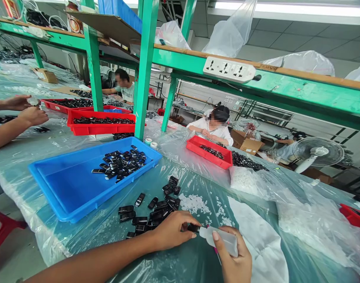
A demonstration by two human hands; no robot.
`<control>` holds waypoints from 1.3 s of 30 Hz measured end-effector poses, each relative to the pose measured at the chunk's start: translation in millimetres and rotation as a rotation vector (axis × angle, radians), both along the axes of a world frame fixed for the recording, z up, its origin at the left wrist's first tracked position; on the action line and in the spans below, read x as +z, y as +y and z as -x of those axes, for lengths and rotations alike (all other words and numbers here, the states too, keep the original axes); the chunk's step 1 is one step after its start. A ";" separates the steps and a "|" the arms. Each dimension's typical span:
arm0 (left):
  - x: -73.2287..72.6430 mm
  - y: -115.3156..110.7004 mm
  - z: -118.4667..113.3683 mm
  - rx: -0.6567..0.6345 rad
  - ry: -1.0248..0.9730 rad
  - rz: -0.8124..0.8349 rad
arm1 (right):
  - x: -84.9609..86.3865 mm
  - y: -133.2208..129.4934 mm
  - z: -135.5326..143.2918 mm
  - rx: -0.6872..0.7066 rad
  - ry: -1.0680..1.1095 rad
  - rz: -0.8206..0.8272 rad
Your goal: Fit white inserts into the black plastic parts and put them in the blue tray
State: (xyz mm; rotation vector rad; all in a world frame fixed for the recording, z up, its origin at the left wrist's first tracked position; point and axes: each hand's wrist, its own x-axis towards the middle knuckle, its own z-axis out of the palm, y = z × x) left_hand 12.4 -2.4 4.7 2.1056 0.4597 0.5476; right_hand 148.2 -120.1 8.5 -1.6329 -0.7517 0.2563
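Observation:
My left hand (176, 230) pinches a small black plastic part (194, 228) between thumb and fingers. A translucent white squeeze bottle (225, 240) lies in my right hand (235, 255), its fingers wrapped round the body. The bottle's nozzle end points left and meets the black part, or comes very close to it; I cannot tell which. Something pink shows beneath the bottle. Beside my left hand is a loose pile of similar black parts (160, 208). Small white pieces (194, 203) are scattered on the plastic-covered table just beyond both hands.
A blue tray (70, 192) with black parts stands at left, red trays (106, 129) behind it. A white sheet (256, 239) and bags of white pieces (247, 181) lie right. A green shelf post (146, 78) rises ahead. A co-worker's hands (32, 114) work at far left.

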 end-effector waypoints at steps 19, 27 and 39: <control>-3.3 0.8 1.0 -0.007 0.039 -0.065 | -4.2 -5.3 -3.2 -0.055 -0.302 0.075; -3.4 -0.2 0.9 0.017 0.051 -0.118 | -3.0 -4.6 -2.0 -0.023 -0.257 0.049; 0.1 -1.3 0.9 0.028 0.069 -0.059 | -4.6 -8.0 1.3 -0.061 -0.428 0.048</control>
